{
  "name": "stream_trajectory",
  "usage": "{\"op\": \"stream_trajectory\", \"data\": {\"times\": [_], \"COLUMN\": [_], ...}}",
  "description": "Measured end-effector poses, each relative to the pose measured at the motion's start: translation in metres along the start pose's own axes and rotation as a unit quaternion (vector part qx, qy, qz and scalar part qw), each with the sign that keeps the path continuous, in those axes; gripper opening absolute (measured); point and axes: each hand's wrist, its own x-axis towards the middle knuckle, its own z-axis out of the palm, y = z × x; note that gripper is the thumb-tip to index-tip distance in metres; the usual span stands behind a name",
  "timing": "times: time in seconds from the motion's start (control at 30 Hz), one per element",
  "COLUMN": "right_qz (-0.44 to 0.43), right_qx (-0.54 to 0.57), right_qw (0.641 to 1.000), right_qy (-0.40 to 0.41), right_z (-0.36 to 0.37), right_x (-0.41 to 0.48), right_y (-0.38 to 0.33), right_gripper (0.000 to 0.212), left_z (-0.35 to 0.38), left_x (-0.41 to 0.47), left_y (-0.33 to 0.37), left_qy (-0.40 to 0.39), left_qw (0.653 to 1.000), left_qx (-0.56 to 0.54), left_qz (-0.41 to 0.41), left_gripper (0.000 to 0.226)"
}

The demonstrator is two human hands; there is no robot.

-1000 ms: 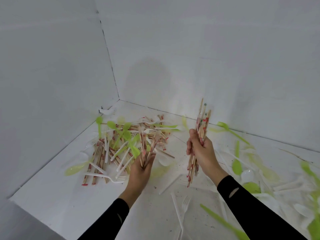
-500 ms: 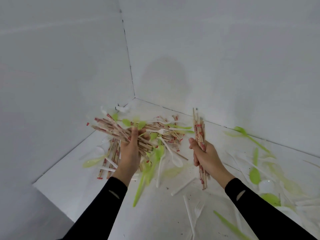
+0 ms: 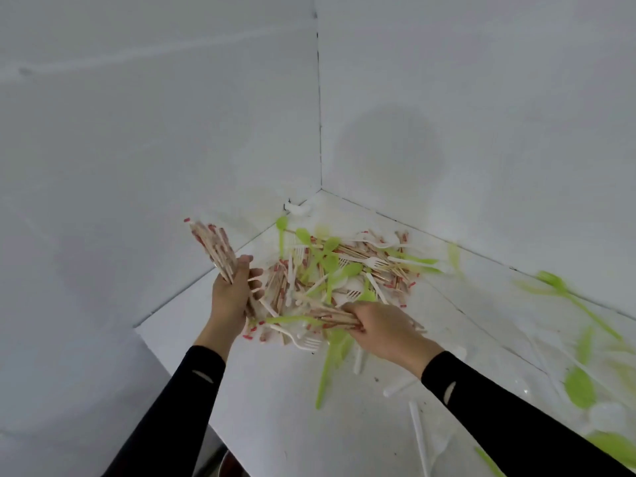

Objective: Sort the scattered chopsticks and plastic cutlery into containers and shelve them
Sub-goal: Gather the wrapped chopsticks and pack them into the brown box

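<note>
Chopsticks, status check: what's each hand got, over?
Left hand grips raised chopstick bundle. Right hand grips second bundle low at the pile. Green spoons and white forks tangled in it.

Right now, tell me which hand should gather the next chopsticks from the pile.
Right, probably. The right hand is down at the pile, gripping chopsticks there; the left hand holds a raised bundle.

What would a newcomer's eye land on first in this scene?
First, the tangled heap of red-marked chopsticks, green spoons and white forks in the corner of the white table. Then the two hands at it: the left hand holds a fanned bundle up at the heap's left edge, and the right hand grips a second bundle low at its near edge. More scattered spoons lie to the right.
</note>
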Motion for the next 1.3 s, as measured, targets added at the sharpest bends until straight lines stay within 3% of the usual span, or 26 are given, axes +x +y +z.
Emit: {"op": "stream_trajectory", "data": {"times": [0.1, 0.2, 0.37, 0.47, 0.53, 0.63, 0.8, 0.9, 1.03, 1.1, 1.23, 1.3], "right_qz": [-0.087, -0.120, -0.098, -0.096, -0.081, -0.034, -0.034, -0.067, -0.018, 0.011, 0.065, 0.099], "right_qx": [-0.058, -0.053, -0.019, -0.046, -0.062, -0.075, -0.102, -0.068, -0.044, -0.022, -0.016, 0.008], "right_qw": [0.994, 0.990, 0.989, 0.989, 0.989, 0.992, 0.994, 0.995, 0.999, 1.000, 0.998, 0.995], "right_qy": [-0.017, -0.043, -0.106, -0.103, -0.105, -0.092, -0.012, -0.030, -0.018, -0.008, 0.009, 0.006], "right_z": [0.013, 0.025, 0.045, 0.045, 0.039, 0.027, 0.023, 0.033, 0.044, 0.049, 0.057, 0.053], "right_x": [0.020, 0.036, 0.039, 0.032, 0.028, 0.027, 0.042, 0.054, 0.064, 0.065, 0.067, 0.067], "right_y": [-0.018, -0.036, -0.043, -0.022, -0.005, 0.012, 0.001, -0.020, -0.035, -0.035, -0.024, -0.017], "right_gripper": [0.043, 0.066, 0.069, 0.055, 0.043, 0.031, 0.023, 0.030, 0.031, 0.039, 0.032, 0.027], "left_z": [-0.003, 0.004, 0.009, 0.000, -0.007, -0.010, 0.003, 0.011, -0.001, 0.000, 0.015, 0.020], "left_x": [-0.002, -0.006, -0.008, 0.002, 0.009, 0.017, 0.017, 0.027, 0.036, 0.033, 0.032, 0.032], "left_y": [-0.003, -0.008, -0.017, -0.010, -0.003, -0.001, -0.024, -0.031, -0.055, -0.056, -0.043, -0.039], "left_qy": [-0.017, 0.008, 0.045, 0.046, 0.039, -0.015, -0.051, -0.062, -0.063, -0.055, -0.033, -0.048], "left_qw": [0.988, 0.975, 0.972, 0.978, 0.990, 0.996, 0.946, 0.915, 0.870, 0.870, 0.832, 0.828], "left_qx": [-0.149, -0.212, -0.222, -0.196, -0.130, 0.060, 0.317, 0.397, 0.480, 0.485, 0.552, 0.558], "left_qz": [-0.024, -0.068, -0.068, -0.047, -0.044, -0.056, 0.040, 0.035, 0.094, 0.072, 0.038, 0.009], "left_gripper": [0.028, 0.031, 0.027, 0.024, 0.021, 0.017, 0.009, 0.010, 0.022, 0.032, 0.016, 0.031]}}
